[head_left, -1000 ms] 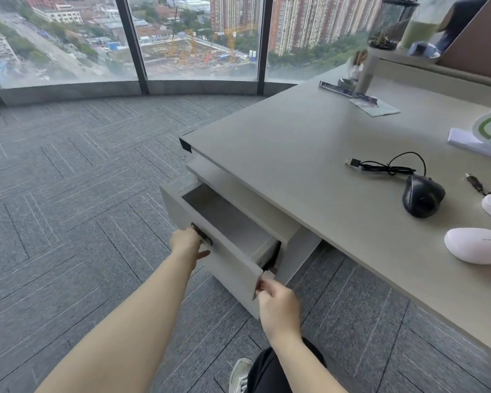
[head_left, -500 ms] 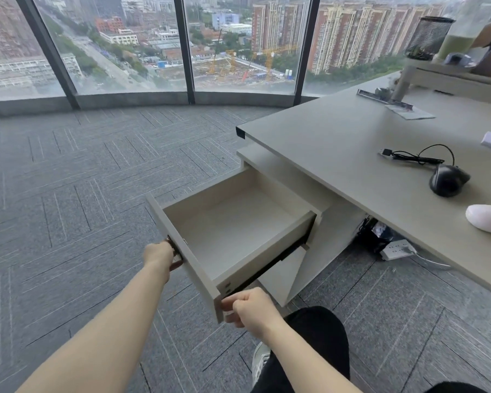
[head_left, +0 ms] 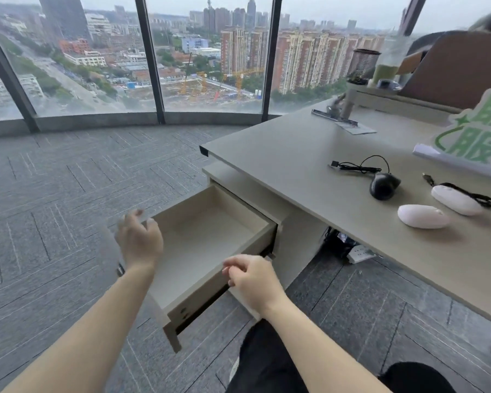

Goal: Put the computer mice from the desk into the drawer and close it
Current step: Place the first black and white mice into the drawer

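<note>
The drawer [head_left: 210, 245] under the desk [head_left: 309, 171] stands pulled far out and holds nothing. My left hand [head_left: 138, 239] hovers over its front left corner, fingers spread and blurred, off the handle. My right hand [head_left: 253, 276] floats above the drawer's right wall with loosely curled fingers, holding nothing. On the desk lie a black wired mouse [head_left: 383, 185], a white mouse [head_left: 423, 216] nearer the desk edge, and a second white mouse [head_left: 456, 199] with a dark cable behind it.
A green and white sign [head_left: 476, 137] lies at the desk's right. A mesh pen cup [head_left: 362, 65] and a bottle [head_left: 386, 63] stand on a raised shelf at the back. A power strip [head_left: 360, 252] sits on the carpet under the desk. My dark-trousered legs are below.
The drawer went from partly open to fully pulled out. Both hands have let go of its front and lifted above it.
</note>
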The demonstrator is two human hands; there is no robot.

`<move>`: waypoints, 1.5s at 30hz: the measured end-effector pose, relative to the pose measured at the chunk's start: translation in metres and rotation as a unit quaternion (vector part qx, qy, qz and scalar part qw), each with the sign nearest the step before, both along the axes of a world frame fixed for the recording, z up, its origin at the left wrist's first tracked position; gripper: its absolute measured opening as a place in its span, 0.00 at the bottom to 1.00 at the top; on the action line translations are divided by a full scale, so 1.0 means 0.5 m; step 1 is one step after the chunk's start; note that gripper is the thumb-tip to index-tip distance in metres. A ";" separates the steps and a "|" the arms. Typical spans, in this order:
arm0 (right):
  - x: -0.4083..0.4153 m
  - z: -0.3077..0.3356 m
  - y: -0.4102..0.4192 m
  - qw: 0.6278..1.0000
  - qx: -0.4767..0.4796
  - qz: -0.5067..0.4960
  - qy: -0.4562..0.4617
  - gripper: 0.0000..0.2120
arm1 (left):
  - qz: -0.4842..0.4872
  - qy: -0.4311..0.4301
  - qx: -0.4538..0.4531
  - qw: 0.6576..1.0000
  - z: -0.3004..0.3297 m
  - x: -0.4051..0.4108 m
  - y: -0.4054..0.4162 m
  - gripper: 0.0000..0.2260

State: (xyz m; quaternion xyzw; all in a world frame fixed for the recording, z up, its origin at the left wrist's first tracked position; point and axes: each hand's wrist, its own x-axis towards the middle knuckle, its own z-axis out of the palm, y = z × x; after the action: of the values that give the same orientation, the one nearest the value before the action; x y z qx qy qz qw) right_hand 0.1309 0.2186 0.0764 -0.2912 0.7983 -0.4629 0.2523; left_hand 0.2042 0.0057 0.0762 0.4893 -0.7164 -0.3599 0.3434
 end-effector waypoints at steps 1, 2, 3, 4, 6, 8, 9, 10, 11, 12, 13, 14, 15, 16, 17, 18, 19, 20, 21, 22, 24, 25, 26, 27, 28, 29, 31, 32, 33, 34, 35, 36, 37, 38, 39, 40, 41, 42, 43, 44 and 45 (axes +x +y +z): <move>-0.036 0.034 0.029 0.998 -0.027 -0.041 0.038 0.14 | -0.045 0.028 -0.018 0.998 0.038 -0.042 0.035 0.17; -0.074 0.068 0.062 0.992 -0.049 -0.088 0.078 0.13 | -0.099 0.051 -0.024 0.993 0.071 -0.089 0.073 0.16; -0.113 0.100 0.099 0.981 -0.061 -0.140 0.119 0.13 | -0.154 0.062 -0.029 0.986 0.098 -0.138 0.111 0.14; -0.148 0.129 0.137 0.965 -0.063 -0.196 0.163 0.12 | -0.208 0.061 -0.032 0.976 0.121 -0.186 0.152 0.13; -0.221 0.175 0.219 0.923 -0.036 -0.299 0.239 0.14 | -0.308 0.040 -0.025 0.950 0.154 -0.283 0.239 0.12; -0.289 0.202 0.297 0.895 0.042 -0.356 0.265 0.17 | -0.391 0.007 -0.024 0.920 0.182 -0.373 0.330 0.14; -0.319 0.209 0.332 0.891 0.098 -0.364 0.255 0.19 | -0.424 -0.010 -0.033 0.905 0.188 -0.415 0.371 0.15; -0.344 0.212 0.362 0.890 0.152 -0.362 0.234 0.22 | -0.449 -0.030 -0.042 0.892 0.192 -0.454 0.410 0.17; -0.364 0.211 0.387 0.890 0.196 -0.355 0.210 0.24 | -0.469 -0.049 -0.048 0.881 0.194 -0.488 0.443 0.19; -0.383 0.208 0.405 0.890 0.226 -0.347 0.192 0.25 | -0.483 -0.066 -0.052 0.872 0.193 -0.520 0.471 0.21; -0.401 0.201 0.418 0.891 0.245 -0.337 0.183 0.25 | -0.493 -0.079 -0.051 0.865 0.189 -0.551 0.494 0.23; -0.415 0.197 0.426 0.893 0.258 -0.323 0.180 0.25 | -0.499 -0.093 -0.047 0.860 0.183 -0.579 0.512 0.25; -0.430 0.191 0.431 0.896 0.268 -0.308 0.175 0.24 | -0.502 -0.106 -0.050 0.857 0.175 -0.606 0.527 0.26; -0.442 0.186 0.434 0.898 0.279 -0.294 0.170 0.23 | -0.502 -0.121 -0.059 0.854 0.168 -0.630 0.538 0.27; -0.454 0.182 0.436 0.899 0.289 -0.284 0.164 0.22 | -0.500 -0.136 -0.071 0.853 0.161 -0.653 0.548 0.27; -0.464 0.178 0.438 0.899 0.299 -0.276 0.163 0.21 | -0.496 -0.153 -0.083 0.851 0.155 -0.673 0.557 0.27; -0.472 0.174 0.439 0.896 0.306 -0.273 0.168 0.21 | -0.492 -0.169 -0.095 0.849 0.150 -0.690 0.565 0.25; -0.478 0.170 0.439 0.892 0.315 -0.272 0.178 0.20 | -0.488 -0.183 -0.108 0.847 0.146 -0.703 0.574 0.24; -0.481 0.167 0.439 0.885 0.324 -0.274 0.191 0.20 | -0.478 -0.193 -0.125 0.848 0.144 -0.713 0.580 0.22; -0.483 0.164 0.438 0.878 0.334 -0.279 0.201 0.20 | -0.463 -0.197 -0.145 0.852 0.142 -0.720 0.585 0.20; -0.483 0.157 0.438 0.868 0.344 -0.292 0.206 0.22 | -0.430 -0.191 -0.180 0.864 0.138 -0.728 0.587 0.17; -0.481 0.154 0.440 0.866 0.343 -0.300 0.205 0.23 | -0.417 -0.188 -0.191 0.869 0.136 -0.729 0.586 0.17; -0.476 0.154 0.443 0.864 0.344 -0.308 0.200 0.25 | -0.408 -0.186 -0.194 0.873 0.134 -0.727 0.583 0.18; -0.470 0.152 0.446 0.860 0.354 -0.312 0.193 0.27 | -0.401 -0.182 -0.188 0.878 0.133 -0.723 0.579 0.19; -0.461 0.151 0.449 0.854 0.372 -0.310 0.190 0.30 | -0.397 -0.172 -0.175 0.884 0.133 -0.715 0.572 0.20; -0.451 0.150 0.452 0.847 0.393 -0.304 0.192 0.34 | -0.393 -0.158 -0.160 0.892 0.135 -0.704 0.563 0.21; -0.434 0.152 0.453 0.838 0.422 -0.290 0.191 0.37 | -0.380 -0.119 -0.125 0.909 0.145 -0.679 0.539 0.22; -0.429 0.154 0.450 0.840 0.422 -0.286 0.184 0.36 | -0.372 -0.096 -0.108 0.917 0.150 -0.666 0.523 0.22; -0.426 0.158 0.445 0.847 0.415 -0.280 0.177 0.33 | -0.366 -0.071 -0.095 0.923 0.156 -0.651 0.506 0.22; -0.422 0.162 0.437 0.856 0.404 -0.271 0.172 0.30 | -0.361 -0.046 -0.087 0.927 0.163 -0.634 0.488 0.21; -0.416 0.167 0.428 0.866 0.392 -0.260 0.168 0.28 | -0.358 -0.023 -0.084 0.930 0.174 -0.616 0.469 0.21; -0.407 0.173 0.416 0.876 0.377 -0.252 0.166 0.26 | -0.353 -0.002 -0.084 0.932 0.187 -0.596 0.448 0.20; -0.397 0.180 0.403 0.884 0.358 -0.247 0.171 0.26 | -0.346 0.017 -0.085 0.934 0.202 -0.574 0.426 0.20; -0.385 0.189 0.386 0.892 0.335 -0.243 0.185 0.26 | -0.336 0.033 -0.088 0.937 0.221 -0.551 0.403 0.20; -0.371 0.200 0.365 0.900 0.307 -0.234 0.204 0.26 | -0.322 0.047 -0.090 0.941 0.240 -0.527 0.377 0.20; -0.356 0.212 0.337 0.909 0.276 -0.217 0.224 0.26 | -0.304 0.060 -0.093 0.946 0.260 -0.501 0.349 0.20; -0.341 0.224 0.303 0.920 0.244 -0.191 0.242 0.25 | -0.285 0.074 -0.097 0.951 0.277 -0.474 0.319 0.20; -0.323 0.235 0.266 0.929 0.213 -0.159 0.258 0.25 | -0.268 0.086 -0.103 0.954 0.291 -0.446 0.288 0.20; -0.304 0.244 0.226 0.936 0.185 -0.128 0.272 0.25 | -0.253 0.097 -0.111 0.956 0.305 -0.415 0.258 0.20; -0.284 0.249 0.185 0.941 0.159 -0.099 0.283 0.25 | -0.240 0.106 -0.117 0.958 0.316 -0.385 0.228 0.20; -0.266 0.250 0.145 0.944 0.135 -0.074 0.291 0.25 | -0.230 0.112 -0.120 0.959 0.326 -0.355 0.199 0.20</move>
State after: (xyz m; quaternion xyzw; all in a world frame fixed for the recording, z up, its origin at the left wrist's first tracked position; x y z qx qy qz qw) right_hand -0.0021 0.2911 0.2015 -0.3165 0.9113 -0.2631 0.0116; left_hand 0.0265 0.1053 0.2391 0.2232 -0.8042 -0.3929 0.3862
